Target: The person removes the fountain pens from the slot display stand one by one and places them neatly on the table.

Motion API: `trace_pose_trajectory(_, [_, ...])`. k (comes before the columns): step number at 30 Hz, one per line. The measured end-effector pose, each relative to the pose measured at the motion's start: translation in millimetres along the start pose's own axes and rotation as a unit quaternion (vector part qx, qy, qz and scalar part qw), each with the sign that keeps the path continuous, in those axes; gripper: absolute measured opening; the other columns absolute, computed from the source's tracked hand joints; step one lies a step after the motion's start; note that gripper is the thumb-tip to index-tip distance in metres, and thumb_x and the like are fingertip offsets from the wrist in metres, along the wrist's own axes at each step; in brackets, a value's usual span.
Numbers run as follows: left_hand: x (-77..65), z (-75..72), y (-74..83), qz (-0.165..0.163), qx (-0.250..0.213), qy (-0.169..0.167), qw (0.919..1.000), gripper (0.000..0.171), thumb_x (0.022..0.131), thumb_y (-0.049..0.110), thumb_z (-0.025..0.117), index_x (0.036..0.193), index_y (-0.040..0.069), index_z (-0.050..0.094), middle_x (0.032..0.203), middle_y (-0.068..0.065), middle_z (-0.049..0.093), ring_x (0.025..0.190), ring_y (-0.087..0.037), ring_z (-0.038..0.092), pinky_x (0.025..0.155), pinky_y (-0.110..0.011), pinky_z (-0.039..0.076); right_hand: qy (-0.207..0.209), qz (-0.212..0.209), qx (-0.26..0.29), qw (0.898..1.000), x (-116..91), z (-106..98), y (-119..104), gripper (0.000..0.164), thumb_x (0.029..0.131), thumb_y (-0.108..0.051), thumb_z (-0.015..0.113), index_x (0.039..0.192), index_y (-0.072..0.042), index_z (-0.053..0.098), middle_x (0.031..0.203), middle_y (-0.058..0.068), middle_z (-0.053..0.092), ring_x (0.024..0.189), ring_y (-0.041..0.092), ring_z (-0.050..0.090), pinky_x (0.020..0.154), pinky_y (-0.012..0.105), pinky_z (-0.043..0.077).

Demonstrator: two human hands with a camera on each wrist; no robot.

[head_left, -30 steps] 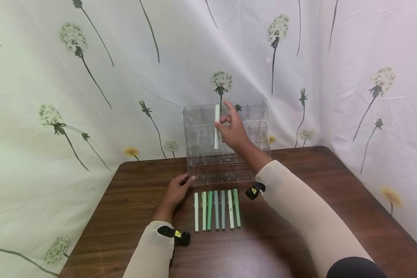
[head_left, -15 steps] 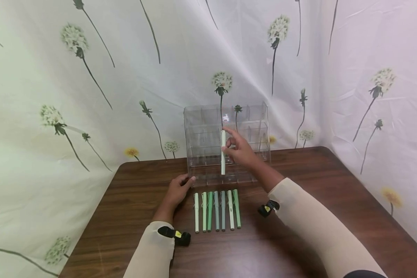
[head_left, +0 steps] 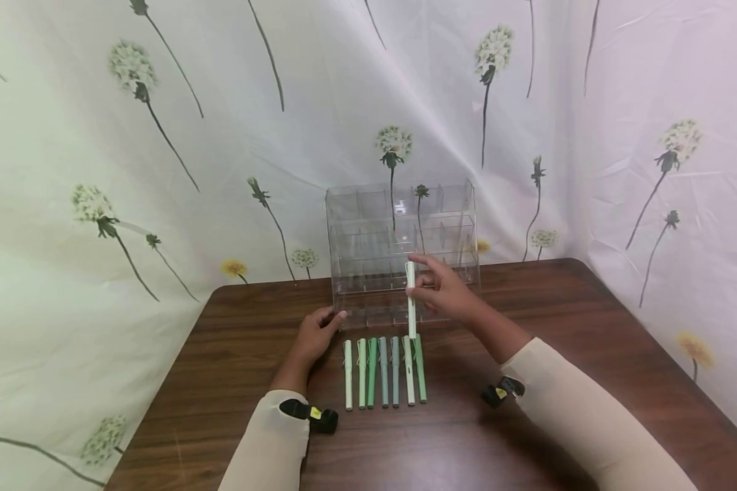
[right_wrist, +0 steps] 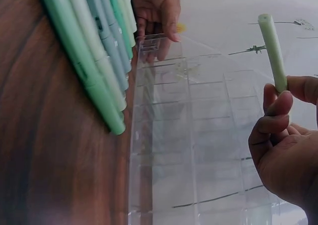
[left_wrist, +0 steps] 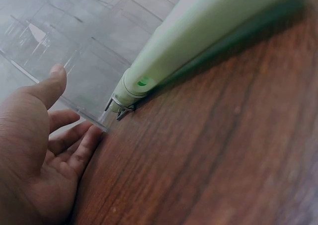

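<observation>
My right hand (head_left: 445,293) pinches a pale green pen (head_left: 411,310) upright between thumb and fingers, in front of a clear plastic organizer (head_left: 368,262) with tiered compartments. In the right wrist view this pen (right_wrist: 273,53) points up from the fingertips. My left hand (head_left: 313,335) holds the organizer's lower left corner; the left wrist view shows the thumb on one side of the clear edge and the fingers on the other. Several capped pens (head_left: 383,375) in white, green and grey-blue lie side by side on the table before the organizer.
The dark wooden table (head_left: 239,389) carries everything. Behind it hangs a white cloth (head_left: 270,143) printed with dandelions, close to the organizer's back. A wrist camera (head_left: 322,421) sits near the left of the pen row.
My right hand has come down and to the right with the pale pen, from the organizer's upper tiers to just above the pen row's right end. My left hand stays at the corner.
</observation>
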State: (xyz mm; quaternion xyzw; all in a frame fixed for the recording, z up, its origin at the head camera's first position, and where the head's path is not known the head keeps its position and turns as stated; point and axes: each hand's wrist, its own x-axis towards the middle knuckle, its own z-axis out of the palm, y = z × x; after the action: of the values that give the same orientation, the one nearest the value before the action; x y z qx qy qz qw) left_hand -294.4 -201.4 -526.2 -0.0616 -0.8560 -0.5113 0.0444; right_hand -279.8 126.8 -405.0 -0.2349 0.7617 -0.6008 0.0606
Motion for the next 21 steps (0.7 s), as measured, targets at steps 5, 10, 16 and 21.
trace_pose_trajectory(5, [-0.5,0.3,0.9,-0.001,-0.004,-0.002,1.0,0.049,0.111,0.039,0.067,0.148,0.007,0.069,0.145,-0.02,0.068,0.14,-0.039,0.063,0.118,-0.059,0.049,-0.012,0.023,-0.014,1.0,-13,-5,12,0.075,0.104,-0.01,0.073,0.169,-0.019,0.038,0.092,0.015,0.069,0.058,0.013,0.052,0.061,0.033,0.057])
trace_pose_trajectory(10, [-0.4,-0.3,2.9,-0.008,0.0,-0.002,1.0,0.049,0.111,0.04,0.066,0.148,0.008,0.069,0.147,-0.019,0.068,0.141,-0.039,0.062,0.118,-0.059,0.049,-0.029,0.048,-0.017,0.998,-23,-6,24,0.075,0.103,-0.01,0.075,0.168,-0.015,0.037,0.093,0.009,0.071,0.057,0.013,0.053,0.061,0.033,0.057])
trace_pose_trajectory(16, [-2.3,-0.9,4.6,-0.015,-0.007,-0.005,0.9998,0.051,0.111,0.04,0.066,0.15,0.007,0.067,0.151,-0.021,0.065,0.145,-0.04,0.058,0.121,-0.06,0.046,-0.042,0.079,-0.005,0.996,-33,-7,35,0.08,0.099,-0.009,0.08,0.167,-0.012,0.037,0.093,0.004,0.069,0.058,0.012,0.05,0.06,0.028,0.051])
trace_pose_trajectory(21, [-2.2,-0.6,5.2,-0.013,-0.009,-0.002,0.9999,0.049,0.111,0.038,0.067,0.148,0.006,0.068,0.146,-0.02,0.068,0.141,-0.039,0.062,0.119,-0.059,0.048,-0.055,0.084,-0.013,0.995,-38,-8,44,0.081,0.097,-0.007,0.082,0.165,-0.008,0.039,0.092,0.002,0.067,0.061,0.012,0.052,0.059,0.03,0.053])
